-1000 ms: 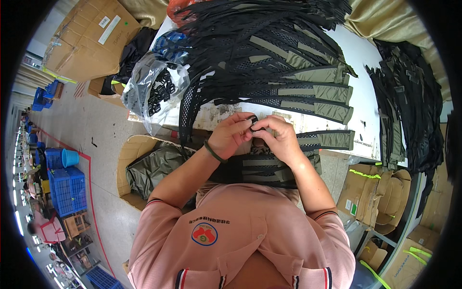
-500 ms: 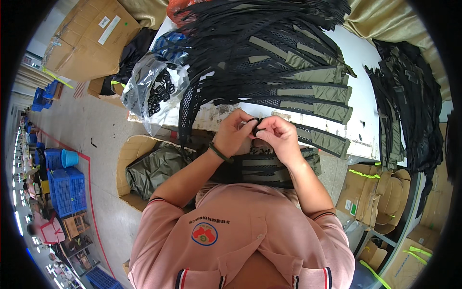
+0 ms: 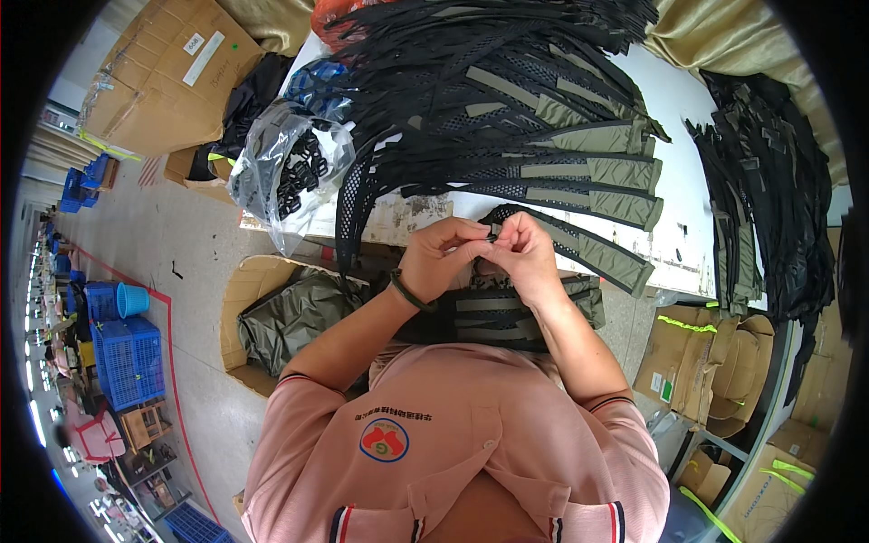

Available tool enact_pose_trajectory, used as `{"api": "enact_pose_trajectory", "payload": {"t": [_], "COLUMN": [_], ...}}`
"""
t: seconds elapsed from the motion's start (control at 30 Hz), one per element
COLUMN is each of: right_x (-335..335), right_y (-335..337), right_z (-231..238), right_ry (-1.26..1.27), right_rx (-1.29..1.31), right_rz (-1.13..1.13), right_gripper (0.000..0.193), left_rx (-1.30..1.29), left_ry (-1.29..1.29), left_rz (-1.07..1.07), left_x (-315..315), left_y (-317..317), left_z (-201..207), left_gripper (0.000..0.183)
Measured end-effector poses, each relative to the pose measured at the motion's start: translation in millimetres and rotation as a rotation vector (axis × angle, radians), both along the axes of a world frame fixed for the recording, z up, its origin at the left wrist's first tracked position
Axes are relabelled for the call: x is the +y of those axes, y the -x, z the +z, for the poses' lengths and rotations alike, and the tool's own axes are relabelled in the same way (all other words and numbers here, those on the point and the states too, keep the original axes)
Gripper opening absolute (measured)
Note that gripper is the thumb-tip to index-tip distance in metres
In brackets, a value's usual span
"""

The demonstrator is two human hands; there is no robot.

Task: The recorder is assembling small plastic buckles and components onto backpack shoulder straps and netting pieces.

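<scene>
My left hand [image 3: 442, 260] and my right hand [image 3: 529, 260] meet at the near edge of the white table [image 3: 681, 242]. Pinched between their fingertips is a small black piece [image 3: 492, 233], which looks like a buckle on thin webbing; the fingers cover most of it. Just beyond my right hand lies the nearest shoulder strap [image 3: 602, 257], black mesh with an olive green end; its narrow end runs toward my fingertips. More such straps [image 3: 593, 172] fan out across the table. To the left, a clear plastic bag [image 3: 262, 172] holds several black buckles.
Below the table's edge, an open carton [image 3: 237, 317] holds dark olive fabric. More dark straps [image 3: 489, 317] lie near my waist. A bundle of black straps [image 3: 769, 181] hangs at the right, above cardboard boxes [image 3: 674, 362]. Blue crates [image 3: 127, 357] stand on the floor far left.
Both hands have shifted slightly and the fingertips are closer together around the black piece. The nearest strap's mesh end now shows beyond my right hand, and its green end has moved slightly left.
</scene>
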State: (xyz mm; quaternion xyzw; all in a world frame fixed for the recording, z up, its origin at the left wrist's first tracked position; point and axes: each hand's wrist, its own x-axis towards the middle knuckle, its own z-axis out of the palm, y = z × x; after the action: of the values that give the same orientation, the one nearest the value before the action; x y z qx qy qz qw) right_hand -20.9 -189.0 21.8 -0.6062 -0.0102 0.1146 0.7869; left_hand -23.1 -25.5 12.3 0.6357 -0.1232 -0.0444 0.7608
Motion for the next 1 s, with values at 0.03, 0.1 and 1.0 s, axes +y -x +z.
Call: {"api": "enact_pose_trajectory", "payload": {"t": [0.03,0.1,1.0], "right_x": [-2,-5,-91], "right_y": [0,-2,-23], "right_z": [-3,-8,9], "right_ry": [0.047,0.031,0.822], "right_rx": [-0.02,-0.033,-0.143], "right_rz": [-0.005,-0.005,0.105], "right_gripper": [0.029,0.028,0.014], "left_rx": [0.0,-0.148,0.584], "left_ry": [0.0,-0.14,0.49], "left_rz": [0.0,-0.106,-0.317], "left_x": [2,6,39], "left_y": [0,0,43], "left_z": [-2,-3,15], "left_gripper": [0.015,0.024,0.016]}}
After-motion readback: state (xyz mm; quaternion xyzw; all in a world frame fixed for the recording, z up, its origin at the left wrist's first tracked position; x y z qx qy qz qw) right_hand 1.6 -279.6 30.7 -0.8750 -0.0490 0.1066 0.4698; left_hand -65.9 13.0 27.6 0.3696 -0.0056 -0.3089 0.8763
